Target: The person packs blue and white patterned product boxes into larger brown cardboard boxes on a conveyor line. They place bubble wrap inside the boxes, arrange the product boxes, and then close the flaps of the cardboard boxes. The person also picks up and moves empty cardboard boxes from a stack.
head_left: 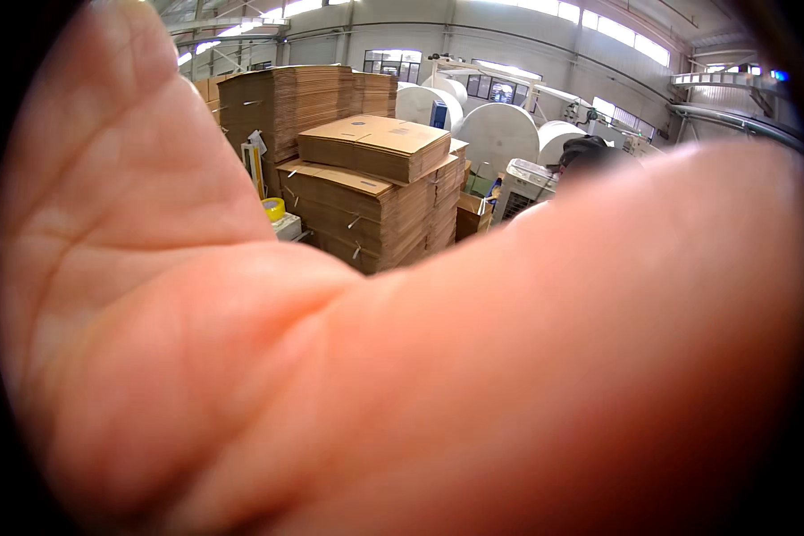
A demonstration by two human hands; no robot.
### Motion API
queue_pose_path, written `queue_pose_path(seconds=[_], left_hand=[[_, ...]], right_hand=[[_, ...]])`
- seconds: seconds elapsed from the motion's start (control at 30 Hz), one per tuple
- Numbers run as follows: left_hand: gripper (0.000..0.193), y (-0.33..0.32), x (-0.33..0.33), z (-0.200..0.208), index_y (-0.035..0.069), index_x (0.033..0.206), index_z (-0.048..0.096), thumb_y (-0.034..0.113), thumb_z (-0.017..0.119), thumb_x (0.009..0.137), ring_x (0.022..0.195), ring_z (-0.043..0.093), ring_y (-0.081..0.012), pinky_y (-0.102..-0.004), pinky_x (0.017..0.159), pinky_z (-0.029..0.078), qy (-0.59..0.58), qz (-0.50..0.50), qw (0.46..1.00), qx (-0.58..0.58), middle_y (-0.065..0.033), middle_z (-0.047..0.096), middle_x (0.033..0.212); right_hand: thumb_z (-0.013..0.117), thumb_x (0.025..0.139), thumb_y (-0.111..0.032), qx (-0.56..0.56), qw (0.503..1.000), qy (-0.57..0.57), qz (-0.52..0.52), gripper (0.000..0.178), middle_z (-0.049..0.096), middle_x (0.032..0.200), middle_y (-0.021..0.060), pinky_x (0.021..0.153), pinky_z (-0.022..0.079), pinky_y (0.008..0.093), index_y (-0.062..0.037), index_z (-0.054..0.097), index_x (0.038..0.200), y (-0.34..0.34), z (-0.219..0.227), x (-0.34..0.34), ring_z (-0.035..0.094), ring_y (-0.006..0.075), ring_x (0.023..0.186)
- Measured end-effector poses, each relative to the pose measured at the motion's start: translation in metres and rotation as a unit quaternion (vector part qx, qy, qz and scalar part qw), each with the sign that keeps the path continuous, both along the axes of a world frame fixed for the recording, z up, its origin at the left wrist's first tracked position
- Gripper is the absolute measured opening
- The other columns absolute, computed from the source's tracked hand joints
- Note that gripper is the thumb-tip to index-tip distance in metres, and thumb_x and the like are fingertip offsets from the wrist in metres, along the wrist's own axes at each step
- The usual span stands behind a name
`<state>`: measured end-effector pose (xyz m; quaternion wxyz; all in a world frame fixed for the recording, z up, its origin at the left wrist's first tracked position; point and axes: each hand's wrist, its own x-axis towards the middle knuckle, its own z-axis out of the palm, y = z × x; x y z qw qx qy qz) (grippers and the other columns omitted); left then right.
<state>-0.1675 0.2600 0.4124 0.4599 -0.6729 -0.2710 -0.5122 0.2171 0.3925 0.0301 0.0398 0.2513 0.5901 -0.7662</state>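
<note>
From where I'd stand, 1 bare hand fills the lower frame, its skin so near the lens that the right part blurs (left or right hand, I can't tell). A digit rises at the upper left; the other fingertips don't show, so I can't tell whether the fingers are apart or together, and no held thing is visible. The things that look nearest past it are flat cardboard sheets at the upper centre: a lower stack with white strips hanging at its side, a bundle lying on top, and a taller stack behind to the left. Yellow tape sits just beside the lower stack, at its left. Big white rolls stand farther back, right of centre, and a person in a dark cap is partly hidden behind the hand. As for progress, I'd judge the sheets already piled neatly; the hand covers too much to tell what else is done, or how much is left.
</note>
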Motion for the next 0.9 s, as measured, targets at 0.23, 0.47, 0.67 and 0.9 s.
queue_pose_path(seconds=[0.23,0.47,0.67,0.9], left_hand=[[0.058,0.018,0.002,0.005,-0.005,0.126,0.053,0.011,0.08,0.078,0.115,0.059,-0.0279,-0.0382,0.097,0.047,0.003,-0.037,0.999,0.013,-0.018,0.061,0.121],[0.054,0.022,-0.003,0.005,-0.006,0.124,0.053,0.008,0.079,0.078,0.115,0.059,-0.0283,-0.0395,0.099,0.047,0.002,-0.068,0.997,0.023,-0.0182,0.062,0.119],[0.051,0.044,-0.007,-0.007,-0.006,0.122,0.054,0.005,0.078,0.079,0.114,0.059,-0.0286,-0.0405,0.1,0.046,-0.014,-0.102,0.995,0.002,-0.0182,0.062,0.118],[0.028,0.068,-0.115,-0.307,-0.002,0.114,0.063,0.001,0.067,0.087,0.097,0.063,-0.0289,-0.0375,0.086,0.05,-0.444,0.081,0.809,-0.377,-0.0172,0.066,0.105]], right_hand=[[0.067,0.087,-0.038,-0.007,1.0,0.005,0.025,0.048,0.059,0.109,0.0082,0.086,0.04,0.0393,-0.0059,0.058,0.121,0.008,-0.052,0.011,0.051,0.022,0.101],[0.072,0.089,-0.026,0.05,0.999,0.015,-0.004,0.031,0.066,0.084,0.0013,0.072,0.048,0.0265,-0.0022,0.065,0.108,-0.015,0.019,-0.018,0.059,0.0092,0.079],[0.063,0.095,-0.029,0.075,0.997,0.002,0.01,0.038,0.068,0.102,0.0099,0.083,0.049,0.0303,0.0019,0.061,0.118,-0.007,-0.009,-0.005,0.062,0.0175,0.092],[0.064,0.088,-0.008,0.274,0.687,-0.05,-0.671,0.033,0.068,0.103,0.0136,0.076,0.054,0.0353,0.0021,0.056,0.118,0.038,-0.123,0.029,0.065,0.0264,0.092]])
